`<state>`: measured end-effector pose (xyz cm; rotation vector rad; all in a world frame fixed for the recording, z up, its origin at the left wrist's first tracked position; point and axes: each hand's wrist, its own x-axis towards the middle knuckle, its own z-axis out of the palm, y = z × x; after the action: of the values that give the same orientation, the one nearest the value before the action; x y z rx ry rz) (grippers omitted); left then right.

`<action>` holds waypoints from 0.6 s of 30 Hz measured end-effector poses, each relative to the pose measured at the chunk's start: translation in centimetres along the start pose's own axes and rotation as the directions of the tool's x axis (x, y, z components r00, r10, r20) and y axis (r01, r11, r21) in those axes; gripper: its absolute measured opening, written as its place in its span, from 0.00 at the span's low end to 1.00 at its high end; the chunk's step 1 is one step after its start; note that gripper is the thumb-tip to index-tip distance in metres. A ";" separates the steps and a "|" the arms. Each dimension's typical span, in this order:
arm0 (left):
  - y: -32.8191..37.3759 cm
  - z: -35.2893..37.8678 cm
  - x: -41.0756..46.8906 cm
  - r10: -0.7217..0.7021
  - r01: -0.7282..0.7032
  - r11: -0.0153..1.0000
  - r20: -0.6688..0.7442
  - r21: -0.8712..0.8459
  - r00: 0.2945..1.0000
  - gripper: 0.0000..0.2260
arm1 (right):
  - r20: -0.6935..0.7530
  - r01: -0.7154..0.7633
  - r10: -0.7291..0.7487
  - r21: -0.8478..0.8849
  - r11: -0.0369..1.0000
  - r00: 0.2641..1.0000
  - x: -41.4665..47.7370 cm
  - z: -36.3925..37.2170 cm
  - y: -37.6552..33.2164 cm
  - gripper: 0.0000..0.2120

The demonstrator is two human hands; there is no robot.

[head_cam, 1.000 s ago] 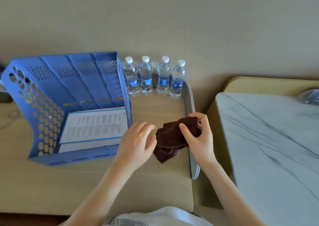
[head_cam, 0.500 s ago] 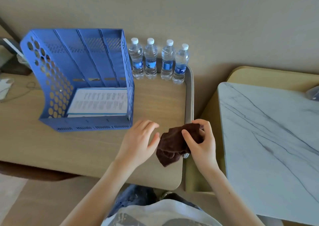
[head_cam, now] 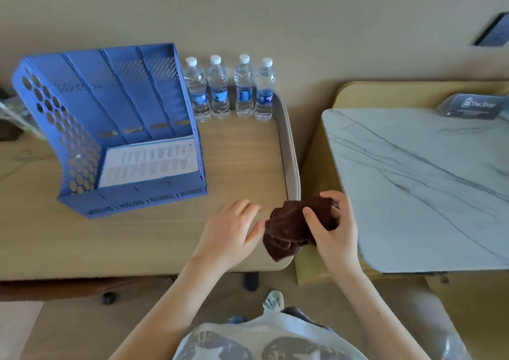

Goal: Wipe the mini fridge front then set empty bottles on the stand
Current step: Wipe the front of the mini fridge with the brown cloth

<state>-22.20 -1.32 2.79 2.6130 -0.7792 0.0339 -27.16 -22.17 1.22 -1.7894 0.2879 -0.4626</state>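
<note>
**Cloth bunched in the right hand, fridge front nowhere in sight**

The right hand (head_cam: pixel 334 233) is gripping a dark brown cloth (head_cam: pixel 289 227), thumb pressing across the top and fingers curling round the far side, so the cloth is hanging as a crumpled wad over the desk's near right corner. The left hand (head_cam: pixel 231 230) is lying open and palm down on the wooden desk (head_cam: pixel 137 235) just beside it. Its fingers are loosely spread and holding nothing, and its thumb is at the cloth's edge; whether it is touching is hard to say.

The mini fridge is not showing in this view, so the wiping step is looking not yet begun. The cloth hand is sitting right at the gap between the desk and the marble-topped table (head_cam: pixel 413 180) to its right. Any turn toward a front panel would probably be led by that right hand.

The four bottles (head_cam: pixel 243 90) are standing upright, well ahead of both hands. Their row is running left to right along the wall, beside a blue file rack (head_cam: pixel 82 150) holding a printed sheet (head_cam: pixel 148 161). They are lying forward and slightly left, nearer the free left hand. Whether they are empty is unclear. A small sign card (head_cam: pixel 471 106) is resting at the marble top's far edge; which surface is serving as the stand I cannot tell.
</note>
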 end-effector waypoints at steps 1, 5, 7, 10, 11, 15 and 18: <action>-0.2 0.0 -1.0 0.024 -0.024 1.000 0.018 0.006 1.000 0.20 | -0.030 -0.020 0.019 -0.010 1.000 0.999 -1.3 0.0 0.0 0.18; -1.3 -0.3 -6.2 0.086 -0.085 0.996 0.112 -0.016 0.990 0.24 | -0.122 -0.110 0.108 -0.014 0.994 0.987 -7.7 0.7 -0.5 0.19; -1.9 -0.5 -9.0 0.125 -0.123 0.992 0.148 -0.022 0.981 0.24 | -0.167 -0.156 0.154 0.000 0.988 0.974 -11.3 1.1 -0.6 0.19; -2.5 -0.3 -12.9 0.196 -0.195 0.981 0.199 -0.026 0.960 0.22 | -0.250 -0.250 0.252 0.039 0.967 0.935 -16.9 1.5 -0.7 0.18; -2.6 -0.2 -14.1 0.221 -0.218 0.975 0.216 -0.038 0.951 0.21 | -0.276 -0.272 0.277 0.055 0.961 0.920 -18.8 1.6 -0.8 0.17; -1.5 0.0 -17.6 0.321 -0.308 0.947 0.223 -0.092 0.920 0.20 | -0.383 -0.299 0.306 0.080 0.951 0.872 -25.2 0.9 -2.4 0.17; 0.4 0.0 -18.6 0.400 -0.379 0.916 0.224 -0.130 0.889 0.21 | -0.470 -0.285 0.295 0.093 0.954 0.832 -28.5 -0.7 -3.4 0.18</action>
<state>-38.10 8.05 0.40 2.3664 -1.3558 -0.2086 -53.00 -9.70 0.12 -1.5530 0.8899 -0.6841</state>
